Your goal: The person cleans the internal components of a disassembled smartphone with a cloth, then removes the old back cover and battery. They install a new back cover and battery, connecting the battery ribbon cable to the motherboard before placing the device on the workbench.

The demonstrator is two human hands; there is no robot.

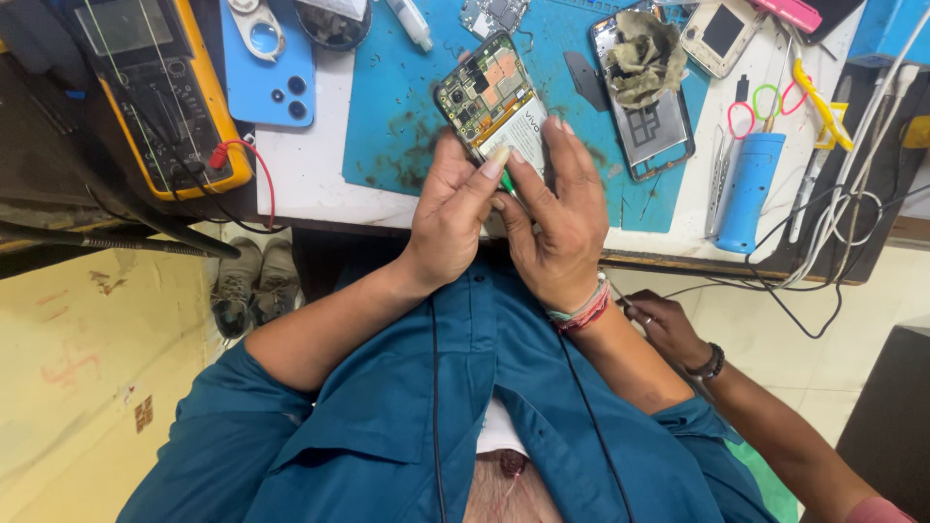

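Teal shirt sleeves [320,426] are filling the bottom of the head view, nearest the lens, with two thin black cords running down the chest. Just beyond, to the right, another person's hand [668,324] wearing a dark beaded band is reaching in under the table edge; what its fingers are doing cannot be told. Farther out, the left hand [455,208] and the right hand [557,218] are meeting over the front edge of the bench, both gripping an opened phone [492,102] with its back cover off, circuit board and battery showing. The left fingers are curling together, thumb and forefinger pinching a thin green tool [507,179] against the phone's lower end. The right fingers are wrapping closed around the phone's right side, with threads tied at the wrist. The phone is being held tilted just above a blue work mat [407,107]. Beyond it, a second phone frame [651,136] is lying on the mat with a crumpled cloth [644,53] on top, a blue cylindrical tool [751,189] is resting to the right, and a yellow multimeter [160,87] and a blue phone back [266,68] are sitting to the left.
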